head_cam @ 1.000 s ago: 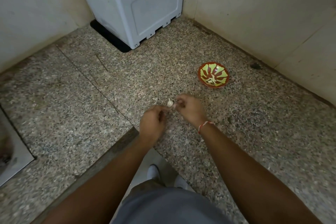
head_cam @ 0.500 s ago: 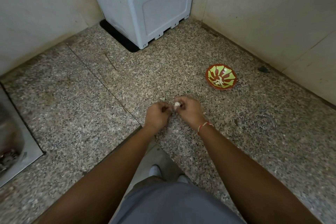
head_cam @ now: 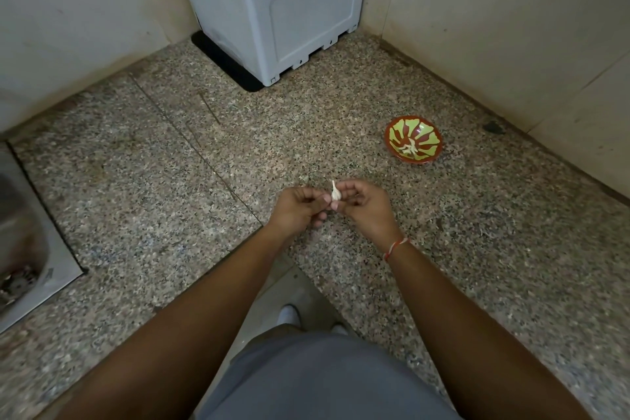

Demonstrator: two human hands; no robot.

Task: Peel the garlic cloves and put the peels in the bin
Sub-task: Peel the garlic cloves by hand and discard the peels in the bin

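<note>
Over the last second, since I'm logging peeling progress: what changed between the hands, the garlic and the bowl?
Little changed. Both hands kept hold of the garlic clove: the left hand and right hand stayed together over the counter, turning it slightly, so its papery tip now points up. Nothing was let go. The bowl stayed where it was, pale pieces still inside; the grey box did not move.

I can read no text, label, brand, number or sign anywhere here; the grey appliance [head_cam: 272, 0] at twelve o'clock and the patterned bowl [head_cam: 413, 143] at two o'clock both show plain, unlettered surfaces to me
</note>
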